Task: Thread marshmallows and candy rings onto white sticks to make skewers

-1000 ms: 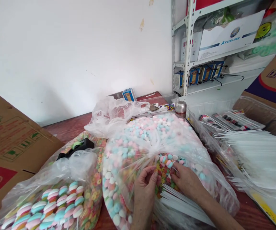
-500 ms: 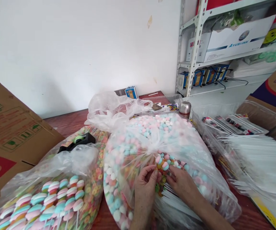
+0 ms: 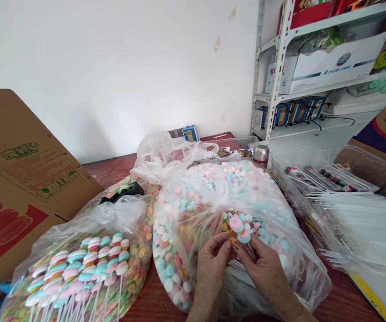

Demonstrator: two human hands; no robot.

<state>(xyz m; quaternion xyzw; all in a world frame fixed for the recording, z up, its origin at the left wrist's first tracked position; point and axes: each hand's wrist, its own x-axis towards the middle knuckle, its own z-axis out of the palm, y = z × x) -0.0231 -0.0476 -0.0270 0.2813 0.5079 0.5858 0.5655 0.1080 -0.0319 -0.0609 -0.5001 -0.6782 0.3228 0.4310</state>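
Observation:
Both hands meet over the opening of a large clear bag [image 3: 176, 210] full of pink, blue and white candies. My left hand [image 3: 215, 257] pinches a small orange ring candy [image 3: 232, 240]. Beside it, my right hand [image 3: 260, 264] closes its fingers on a skewer of stacked pink and blue candies [image 3: 240, 228], whose stick is mostly hidden by the fingers. Behind them, loose candies show in the bag's opening. Finished-looking candy skewers [image 3: 89, 264] lie in rows on another bag at the left, their white sticks pointing toward me.
A black tape dispenser [image 3: 122, 192] rests on the left bag. Cardboard [image 3: 22, 179] stands at the far left. At the right, a clear bin [image 3: 293, 197] holds white sticks [image 3: 363, 223]. A metal cup [image 3: 261, 154] and metal shelves [image 3: 275, 80] are behind.
Both hands have lifted slightly, and the candy stack now shows larger and raised between them. The camera view has shifted a little left.

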